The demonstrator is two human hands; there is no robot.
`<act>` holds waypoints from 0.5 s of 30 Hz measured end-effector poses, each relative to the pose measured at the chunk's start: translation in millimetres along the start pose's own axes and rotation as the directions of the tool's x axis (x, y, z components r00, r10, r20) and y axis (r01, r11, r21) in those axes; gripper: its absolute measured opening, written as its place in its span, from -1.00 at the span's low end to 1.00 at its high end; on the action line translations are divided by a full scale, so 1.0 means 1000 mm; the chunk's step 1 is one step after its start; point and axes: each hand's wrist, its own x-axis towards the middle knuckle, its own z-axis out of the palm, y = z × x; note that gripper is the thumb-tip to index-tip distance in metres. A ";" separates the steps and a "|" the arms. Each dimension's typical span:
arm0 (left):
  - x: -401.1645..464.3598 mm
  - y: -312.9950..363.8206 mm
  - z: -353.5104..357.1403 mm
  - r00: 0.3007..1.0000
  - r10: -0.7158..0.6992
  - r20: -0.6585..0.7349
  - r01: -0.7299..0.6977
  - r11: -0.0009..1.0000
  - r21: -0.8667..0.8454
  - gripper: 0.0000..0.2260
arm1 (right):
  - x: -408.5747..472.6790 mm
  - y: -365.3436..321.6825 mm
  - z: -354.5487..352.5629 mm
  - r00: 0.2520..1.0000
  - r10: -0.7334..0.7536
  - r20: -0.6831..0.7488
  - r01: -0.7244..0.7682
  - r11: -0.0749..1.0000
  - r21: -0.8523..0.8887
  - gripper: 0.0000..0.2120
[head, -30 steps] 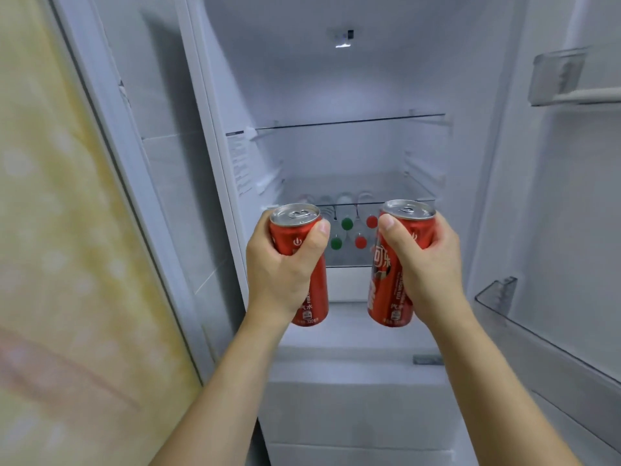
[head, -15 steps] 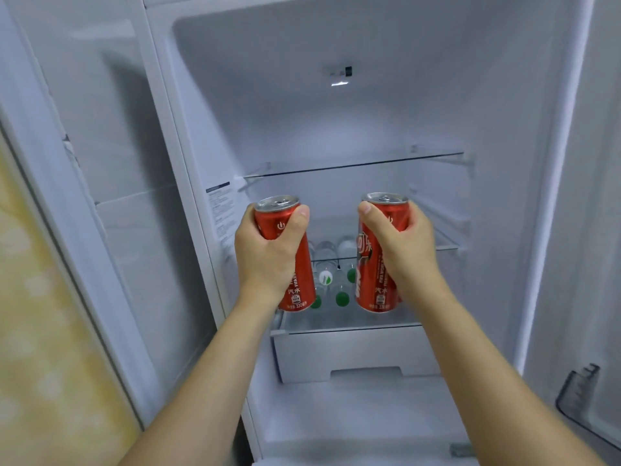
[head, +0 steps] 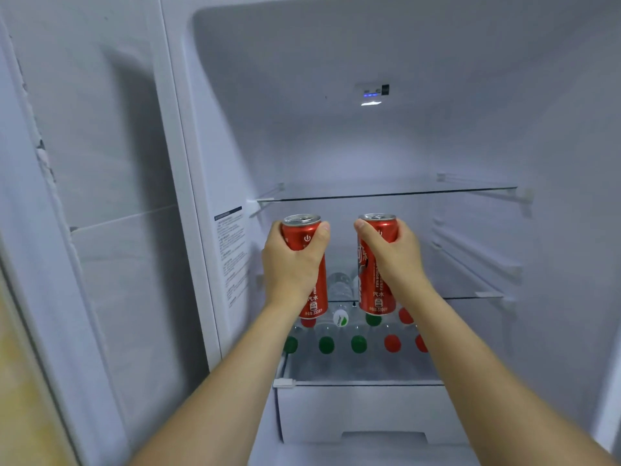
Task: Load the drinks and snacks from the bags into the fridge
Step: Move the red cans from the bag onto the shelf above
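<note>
Head view: white open fridge (head: 386,146) with two clear glass shelves; the lower glass shelf (head: 470,294) already holds capped bottles (head: 359,343), which either can could knock over. Left hand (head: 289,264) and right hand (head: 393,257), arms outstretched, fingers wrapped tight, hold upright the left red soda can (head: 311,290) and right red soda can (head: 374,290) at its front edge.

Left can (head: 311,264): power symbol, "汽水", "330" line partly legible. Right can (head: 375,284): "汽水", "330", vertical "FIFA WORLD…" cut off, big white characters partly hidden. Fridge wall sticker (head: 232,253): print unreadable.
</note>
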 end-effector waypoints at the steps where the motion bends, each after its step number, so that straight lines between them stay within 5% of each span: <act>1: 0.005 -0.002 0.003 1.000 0.005 0.006 -0.005 1.000 0.010 -0.78 | 0.007 0.002 0.003 1.000 0.000 -0.005 0.000 1.000 -0.002 -0.73; 15: 0.061 -0.057 0.042 0.994 -0.049 -0.095 0.059 0.992 0.115 -0.59 | 0.059 0.044 0.029 0.998 0.001 -0.057 -0.002 1.000 -0.010 -0.55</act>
